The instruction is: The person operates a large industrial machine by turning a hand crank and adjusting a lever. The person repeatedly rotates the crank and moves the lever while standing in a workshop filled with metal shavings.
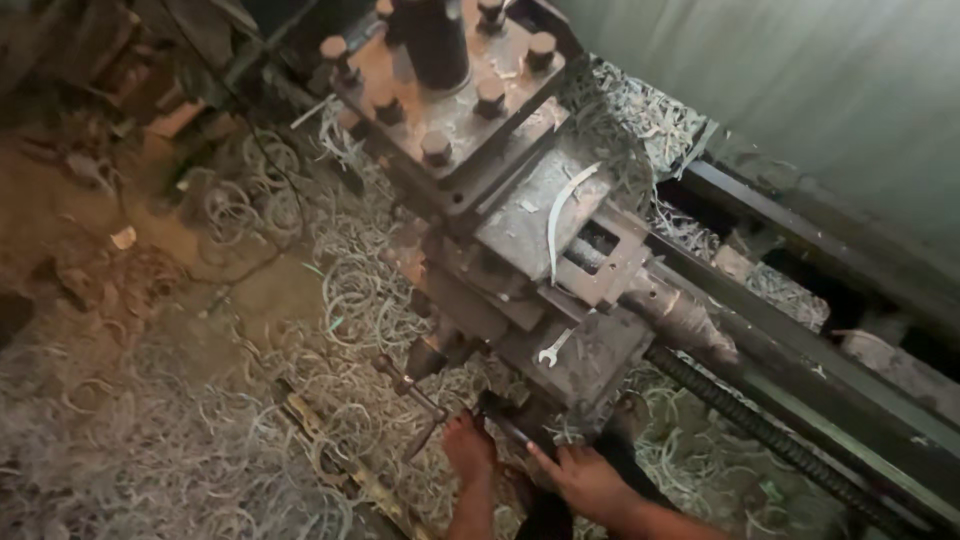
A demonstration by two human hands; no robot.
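My right hand (590, 482) lies flat, fingers spread, against the lower front edge of the lathe carriage (560, 300). My left hand (468, 445) curls near the crank handle (415, 390); its grip I cannot tell. A small wrench (553, 347) rests above.

Little room low at the lathe carriage (560, 330) — right hand (590, 482) pressed against its underside, left hand (470, 448) just beside the crank handle (415, 390). Blocked to the right by the lead screw (760, 430) and bed rails (800, 380). Open space only leftward, over floor buried in curled metal swarf (200, 440) — no bare footing.
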